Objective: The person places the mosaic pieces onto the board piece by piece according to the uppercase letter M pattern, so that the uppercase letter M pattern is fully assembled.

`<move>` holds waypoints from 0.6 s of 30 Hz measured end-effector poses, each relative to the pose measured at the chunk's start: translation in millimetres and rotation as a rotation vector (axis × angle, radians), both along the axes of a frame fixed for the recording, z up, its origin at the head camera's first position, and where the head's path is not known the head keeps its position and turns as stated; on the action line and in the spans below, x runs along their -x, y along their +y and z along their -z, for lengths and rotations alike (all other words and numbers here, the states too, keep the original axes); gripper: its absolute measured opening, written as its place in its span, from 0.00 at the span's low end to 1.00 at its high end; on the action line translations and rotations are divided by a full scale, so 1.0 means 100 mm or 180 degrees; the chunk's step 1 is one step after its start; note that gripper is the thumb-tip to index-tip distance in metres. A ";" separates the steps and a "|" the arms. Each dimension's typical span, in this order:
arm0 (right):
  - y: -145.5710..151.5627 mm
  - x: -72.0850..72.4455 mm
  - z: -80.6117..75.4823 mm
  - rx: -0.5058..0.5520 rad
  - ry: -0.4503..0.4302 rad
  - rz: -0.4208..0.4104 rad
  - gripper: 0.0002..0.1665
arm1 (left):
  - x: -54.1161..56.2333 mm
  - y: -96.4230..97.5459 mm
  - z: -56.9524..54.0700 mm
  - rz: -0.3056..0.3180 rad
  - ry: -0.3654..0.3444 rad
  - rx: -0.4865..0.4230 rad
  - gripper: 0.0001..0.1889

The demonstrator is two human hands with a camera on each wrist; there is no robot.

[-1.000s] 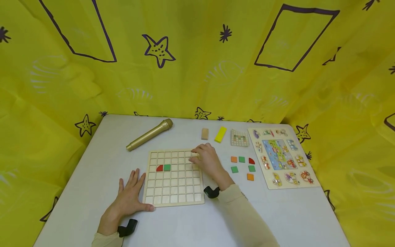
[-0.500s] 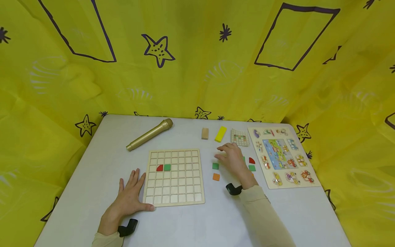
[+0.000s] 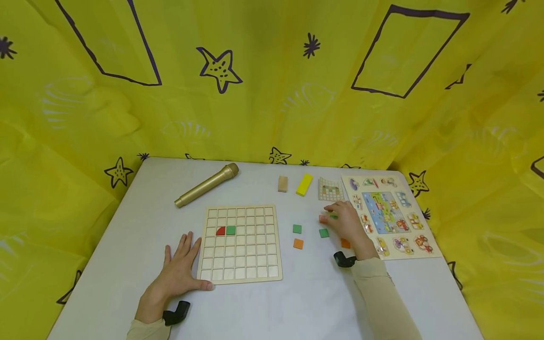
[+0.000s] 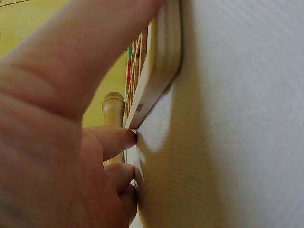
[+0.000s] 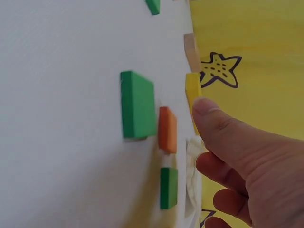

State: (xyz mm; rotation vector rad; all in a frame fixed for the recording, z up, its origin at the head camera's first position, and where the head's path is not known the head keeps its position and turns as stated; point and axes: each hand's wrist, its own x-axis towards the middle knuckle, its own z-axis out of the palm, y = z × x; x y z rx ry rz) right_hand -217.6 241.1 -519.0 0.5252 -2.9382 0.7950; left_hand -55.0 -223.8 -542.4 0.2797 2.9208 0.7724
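Note:
My left hand (image 3: 178, 269) lies with fingers spread at the near left of the wooden grid board (image 3: 250, 262); in the left wrist view its thumb and a fingertip touch the board's edge. A red quarter-round tile (image 3: 220, 231) and a green tile (image 3: 231, 230) sit side by side in the grid. My right hand (image 3: 347, 225) hovers over the loose tiles with bent fingers, its thumb (image 5: 207, 107) apart from them. In the right wrist view, a green tile (image 5: 142, 107), an orange tile (image 5: 167, 130) and another green tile (image 5: 169, 188) lie beneath it. The hand hides other tiles.
Left of the right hand lie a green tile (image 3: 297, 229) and an orange tile (image 3: 298, 243). Behind are a gold microphone (image 3: 207, 185), a wooden block (image 3: 282, 184), a yellow block (image 3: 304, 184) and a pattern card (image 3: 330, 189). A picture puzzle board (image 3: 414, 245) lies right.
The right hand has moved right from the board's upper right corner to the loose tiles, uncovering a green and an orange tile beside the board. The left hand has stayed put.

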 end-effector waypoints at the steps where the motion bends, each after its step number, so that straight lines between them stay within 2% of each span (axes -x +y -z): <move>1: 0.02 0.00 0.01 -0.0018 -0.0006 -0.0011 0.23 | 0.00 0.00 0.00 0.0005 0.0012 0.0002 0.72; 8: 0.06 -0.02 0.09 -0.0044 -0.0110 -0.0054 0.22 | 0.00 0.00 0.01 0.0015 0.0034 -0.0021 0.71; 18: 0.05 -0.01 0.15 -0.0156 0.0068 -0.0180 0.21 | 0.00 0.00 0.01 0.0020 0.0010 -0.0016 0.72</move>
